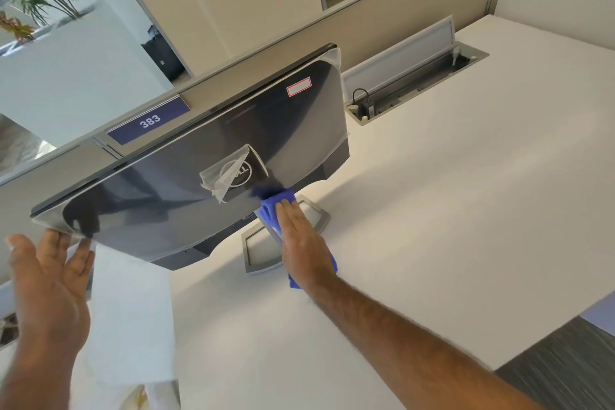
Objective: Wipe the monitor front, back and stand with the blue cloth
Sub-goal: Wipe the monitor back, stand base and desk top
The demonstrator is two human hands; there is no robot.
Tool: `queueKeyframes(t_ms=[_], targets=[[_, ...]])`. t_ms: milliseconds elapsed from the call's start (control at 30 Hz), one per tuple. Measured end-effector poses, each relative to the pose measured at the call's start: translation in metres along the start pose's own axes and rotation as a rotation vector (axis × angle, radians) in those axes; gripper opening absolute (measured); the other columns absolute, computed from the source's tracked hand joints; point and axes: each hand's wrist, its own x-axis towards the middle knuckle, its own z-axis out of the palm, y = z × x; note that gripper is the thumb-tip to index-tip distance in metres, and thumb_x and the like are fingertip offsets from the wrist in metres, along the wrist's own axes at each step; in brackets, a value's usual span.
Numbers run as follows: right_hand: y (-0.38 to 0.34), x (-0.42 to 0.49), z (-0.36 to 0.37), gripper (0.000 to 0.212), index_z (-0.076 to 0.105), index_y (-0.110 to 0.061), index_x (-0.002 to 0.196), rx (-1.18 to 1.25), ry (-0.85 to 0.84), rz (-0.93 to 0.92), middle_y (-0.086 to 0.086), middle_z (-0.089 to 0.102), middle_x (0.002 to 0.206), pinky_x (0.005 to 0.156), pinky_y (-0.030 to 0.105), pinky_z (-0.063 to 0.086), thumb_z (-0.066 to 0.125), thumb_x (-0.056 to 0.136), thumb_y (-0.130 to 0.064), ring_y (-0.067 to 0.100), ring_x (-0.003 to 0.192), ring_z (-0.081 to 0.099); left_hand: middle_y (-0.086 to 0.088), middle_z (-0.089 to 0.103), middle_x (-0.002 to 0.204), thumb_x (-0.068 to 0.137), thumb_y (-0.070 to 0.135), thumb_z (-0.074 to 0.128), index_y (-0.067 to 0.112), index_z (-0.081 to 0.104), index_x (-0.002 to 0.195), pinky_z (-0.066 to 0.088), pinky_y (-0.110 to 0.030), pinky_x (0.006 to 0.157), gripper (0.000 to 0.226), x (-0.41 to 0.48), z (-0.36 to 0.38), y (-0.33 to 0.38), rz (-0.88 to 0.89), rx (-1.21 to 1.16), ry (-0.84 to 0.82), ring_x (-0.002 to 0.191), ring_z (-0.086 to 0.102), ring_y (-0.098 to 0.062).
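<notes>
The Dell monitor (pixel 186 183) is standing on the white desk (pixel 432 210) with its glossy back facing the camera. The right hand (pixel 301 243) is pressing the blue cloth (pixel 271 206) flat against the stand neck, its fingers (pixel 289 213) lying straight and pressed together; the silver stand base (pixel 256 256) is sitting just left of them. Loose protective film (pixel 219 180) is hanging over the logo just beyond those fingertips. The left hand (pixel 50 280) is bracing the screen's lower corner, fingers (pixel 56 243) straight and slightly spread. A white sheet (pixel 133 326) is lying right of that palm. Far beyond the right fingers an open cable tray (pixel 416 76) is holding a black adapter, and a 383 sign (pixel 148 121) is showing behind the monitor.
</notes>
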Motion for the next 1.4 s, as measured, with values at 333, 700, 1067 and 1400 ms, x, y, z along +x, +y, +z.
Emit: queueKeyframes(t_ms=[333, 700, 1067, 1400], targets=[[0.012, -0.064, 0.037, 0.064, 0.038, 0.004, 0.146, -0.638, -0.463, -0.364, 0.025, 0.053, 0.143, 0.116, 0.043, 0.039, 0.068, 0.092, -0.013, 0.04, 0.136, 0.048, 0.01, 0.038, 0.164, 0.106, 0.062, 0.013, 0.028, 0.032, 0.16, 0.023, -0.04, 0.125, 0.067, -0.023, 0.025, 0.035, -0.089, -0.038, 0.06, 0.148, 0.04, -0.018], [0.004, -0.047, 0.024, 0.079, 0.026, 0.009, 0.151, -0.656, -0.45, -0.203, 0.028, 0.038, 0.155, 0.121, 0.044, 0.033, 0.071, 0.089, -0.013, 0.043, 0.146, 0.035, 0.012, 0.038, 0.163, 0.102, 0.07, 0.012, 0.032, 0.035, 0.159, 0.019, -0.042, 0.126, 0.073, -0.034, 0.036, 0.047, -0.067, -0.043, 0.033, 0.151, 0.036, -0.019], [0.001, -0.04, 0.011, 0.058, 0.051, -0.011, 0.147, 0.231, -0.195, 0.007, 0.003, 0.059, 0.144, 0.102, 0.027, 0.048, 0.062, 0.092, 0.0, 0.024, 0.124, 0.062, 0.011, 0.038, 0.163, 0.1, 0.073, 0.014, 0.032, 0.036, 0.159, 0.019, -0.043, 0.126, 0.075, -0.034, 0.034, 0.049, -0.049, -0.042, 0.008, 0.151, 0.037, -0.019], [0.0, -0.066, 0.024, 0.045, 0.051, -0.02, 0.142, 0.039, -0.378, 0.165, -0.006, 0.064, 0.134, 0.102, 0.02, 0.046, 0.056, 0.099, -0.008, 0.013, 0.119, 0.062, 0.008, 0.035, 0.165, 0.102, 0.069, 0.013, 0.027, 0.029, 0.162, 0.018, -0.043, 0.127, 0.076, -0.04, 0.036, 0.054, -0.049, -0.061, 0.002, 0.151, 0.036, -0.018]])
